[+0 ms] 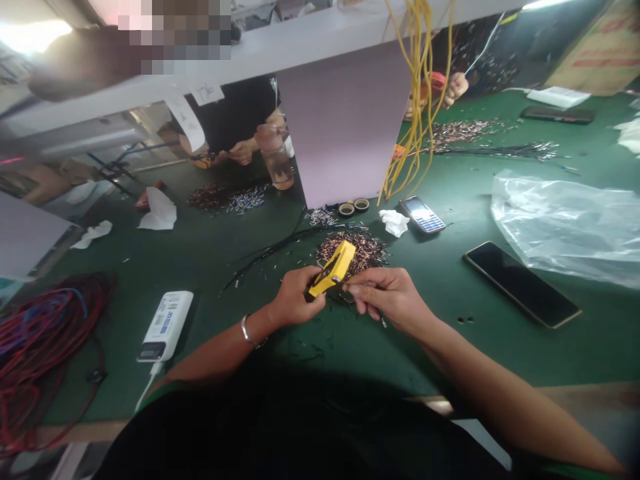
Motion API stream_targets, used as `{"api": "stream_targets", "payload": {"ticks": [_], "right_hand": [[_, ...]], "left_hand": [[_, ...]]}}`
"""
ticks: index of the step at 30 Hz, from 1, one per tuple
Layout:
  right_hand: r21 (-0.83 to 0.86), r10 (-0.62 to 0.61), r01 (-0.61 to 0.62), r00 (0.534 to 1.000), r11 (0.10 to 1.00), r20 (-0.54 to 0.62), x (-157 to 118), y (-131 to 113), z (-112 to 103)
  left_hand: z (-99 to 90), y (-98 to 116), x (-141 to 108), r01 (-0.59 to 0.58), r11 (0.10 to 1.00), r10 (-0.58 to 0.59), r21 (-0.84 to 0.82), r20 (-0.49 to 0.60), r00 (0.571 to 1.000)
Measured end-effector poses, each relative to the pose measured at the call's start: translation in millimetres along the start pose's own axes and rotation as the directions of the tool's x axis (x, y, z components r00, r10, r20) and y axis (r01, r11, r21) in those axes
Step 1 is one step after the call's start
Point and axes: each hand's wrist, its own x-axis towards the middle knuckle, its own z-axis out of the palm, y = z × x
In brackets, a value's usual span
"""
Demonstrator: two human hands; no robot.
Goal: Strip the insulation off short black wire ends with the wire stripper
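Observation:
My left hand (pixel 295 298), with a silver bracelet at the wrist, is closed around a yellow and black wire stripper (pixel 340 261) that slants up to the right. Close to the tool's right side, my right hand (pixel 395 300) pinches a thin wire (pixel 384 322); its light tip shows below the fingers. Whether the tool's jaws bite on the wire is too small to tell. Just beyond both hands lies a heap of short copper-coloured wire ends (pixel 370 250). A bundle of dark wires (pixel 267 252) stretches to the left of the heap.
A phone (pixel 523 283), a keypad phone (pixel 424 215) and a plastic bag (pixel 560 223) lie right. A white power bank (pixel 167 325) and red cable coils (pixel 50 347) lie left. Yellow wires (pixel 417 100) hang beside an upright panel (pixel 347 127). Other people's hands (pixel 243 152) work across the table.

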Motion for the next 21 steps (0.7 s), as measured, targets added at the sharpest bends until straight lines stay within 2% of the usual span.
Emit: {"api": "stream_targets", "payload": {"ticks": [3, 12, 16, 18, 19, 21], "right_hand": [[0.005, 0.004, -0.004, 1.000, 1.000, -0.003, -0.1, 0.0, 0.4], [0.038, 0.003, -0.004, 1.000, 0.999, 0.015, 1.5, 3.3, 0.9], [0.057, 0.015, -0.015, 1.000, 0.998, -0.005, 2.3, 3.6, 0.6], [0.065, 0.031, -0.030, 0.999, 0.997, -0.018, 3.1, 3.3, 0.8], [0.070, 0.041, -0.040, 0.999, 0.997, -0.023, 3.7, 2.9, 0.9], [0.074, 0.066, -0.063, 0.997, 0.995, -0.035, 5.0, 1.9, 1.3]], "left_hand": [[-1.0, 1.6, 1.6, 0.069, 0.996, -0.067, -0.053, 0.028, 0.997], [-1.5, 7.8, 3.6, 0.136, 0.981, -0.132, -0.136, 0.039, 0.990], [-1.0, 7.5, 3.7, 0.252, 0.941, -0.238, -0.226, 0.088, 0.967], [-0.2, 6.4, 4.6, 0.366, 0.865, -0.321, -0.343, 0.182, 0.929], [0.3, 5.4, 5.4, 0.426, 0.796, -0.356, -0.431, 0.236, 0.904], [1.2, 2.9, 7.2, 0.515, 0.594, -0.381, -0.618, 0.347, 0.857]]}}
